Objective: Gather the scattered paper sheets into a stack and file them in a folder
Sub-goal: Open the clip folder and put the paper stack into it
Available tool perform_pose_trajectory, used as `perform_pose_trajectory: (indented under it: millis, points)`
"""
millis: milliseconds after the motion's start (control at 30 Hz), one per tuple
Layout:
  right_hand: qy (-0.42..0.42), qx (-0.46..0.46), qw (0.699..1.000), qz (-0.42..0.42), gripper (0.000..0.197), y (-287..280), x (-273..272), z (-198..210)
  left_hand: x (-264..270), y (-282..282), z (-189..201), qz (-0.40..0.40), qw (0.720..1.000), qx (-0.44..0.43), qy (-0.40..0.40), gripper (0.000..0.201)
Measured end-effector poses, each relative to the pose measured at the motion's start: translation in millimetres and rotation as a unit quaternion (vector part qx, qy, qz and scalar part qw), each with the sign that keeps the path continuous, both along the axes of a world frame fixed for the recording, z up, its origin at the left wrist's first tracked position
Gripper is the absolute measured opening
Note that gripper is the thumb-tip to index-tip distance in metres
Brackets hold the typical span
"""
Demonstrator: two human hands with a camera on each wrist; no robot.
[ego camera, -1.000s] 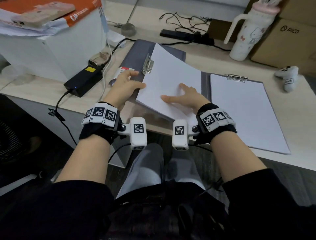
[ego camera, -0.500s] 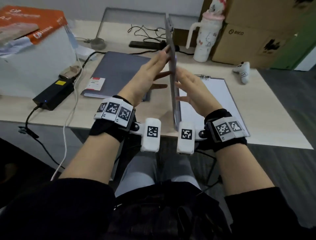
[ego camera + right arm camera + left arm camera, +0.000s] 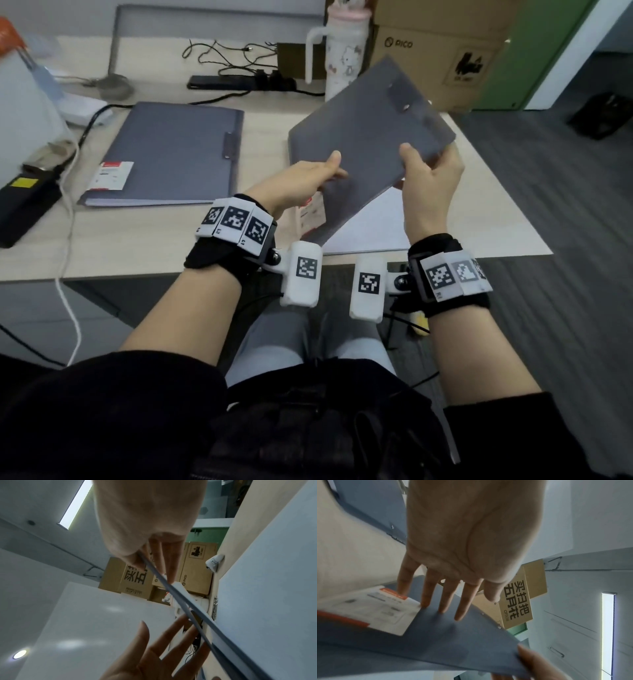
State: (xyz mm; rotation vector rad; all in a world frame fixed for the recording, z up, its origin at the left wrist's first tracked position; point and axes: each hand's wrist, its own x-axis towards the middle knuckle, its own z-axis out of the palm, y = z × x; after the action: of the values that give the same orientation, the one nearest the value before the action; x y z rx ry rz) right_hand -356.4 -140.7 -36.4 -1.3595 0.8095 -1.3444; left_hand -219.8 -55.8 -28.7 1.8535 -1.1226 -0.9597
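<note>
A closed grey folder hangs tilted above the right part of the table, its plain cover facing up. My left hand pinches its near-left edge, thumb on top; in the left wrist view the fingers lie straight under the cover beside a white-and-orange label. My right hand pinches the right edge, and the right wrist view shows the thumb and fingers clamped on the folder's thin edge. A white paper sheet lies on the table beneath the folder.
A second closed grey folder with a label lies flat on the table's left. A black power adapter and white cable sit at far left. At the back are a power strip, a cartoon tumbler and cardboard boxes.
A second ago the folder lay open on the table with paper in it. It was then closed and stood upright between my hands; now it is tipped over to the right, cover up.
</note>
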Motion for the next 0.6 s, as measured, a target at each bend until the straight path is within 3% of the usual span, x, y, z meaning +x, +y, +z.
perform_pose_trajectory:
  millis: [100, 233, 467, 533, 600]
  points:
    - [0.020, 0.060, 0.993, -0.098, 0.039, -15.4, -11.9, -17.5, -5.6, -11.6, -10.4, -0.007, 1.000, 0.024, -0.015, 0.050]
    - [0.036, 0.146, 0.979, -0.135, 0.036, -28.2, -26.5, -43.5, -8.4, -20.9, -23.3, 0.000, 0.999, 0.043, -0.020, 0.047]
    - [0.092, 0.202, 0.956, -0.193, 0.030, -42.8, -38.3, -68.3, -2.5, -29.5, -37.3, 0.134, 0.991, -0.025, 0.001, 0.013]
    - [0.103, 0.194, 0.954, -0.203, 0.029, -47.4, -38.5, -70.0, 2.8, -29.8, -40.2, 0.177, 0.984, -0.028, -0.020, 0.016]
    - [0.114, 0.184, 0.956, -0.197, 0.030, -53.0, -37.7, -67.8, 9.2, -28.6, -43.2, 0.221, 0.973, 0.002, -0.058, 0.035]
